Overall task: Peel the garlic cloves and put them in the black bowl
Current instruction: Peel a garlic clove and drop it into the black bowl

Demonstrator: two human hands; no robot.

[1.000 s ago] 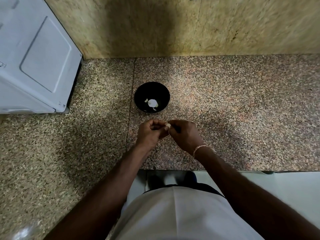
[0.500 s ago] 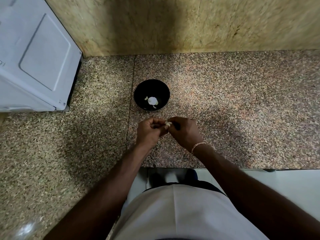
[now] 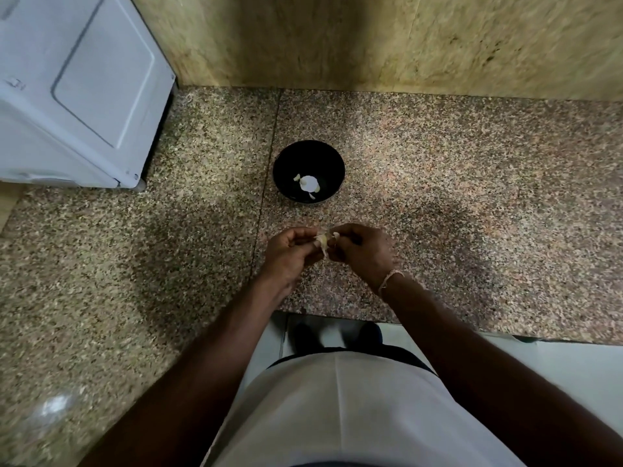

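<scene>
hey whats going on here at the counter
A person is peeling a small pale garlic clove, pinched between the left hand and right hand above the speckled granite counter. Papery skin hangs off it. The round black bowl just beyond already holds a few white garlic pieces.

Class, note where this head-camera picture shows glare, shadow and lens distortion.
Head view: glare spot on the granite counter at lower left; a dark shadow runs down the wall behind the black bowl; the wide lens splays straight edges; both hands sit in dim light.
</scene>
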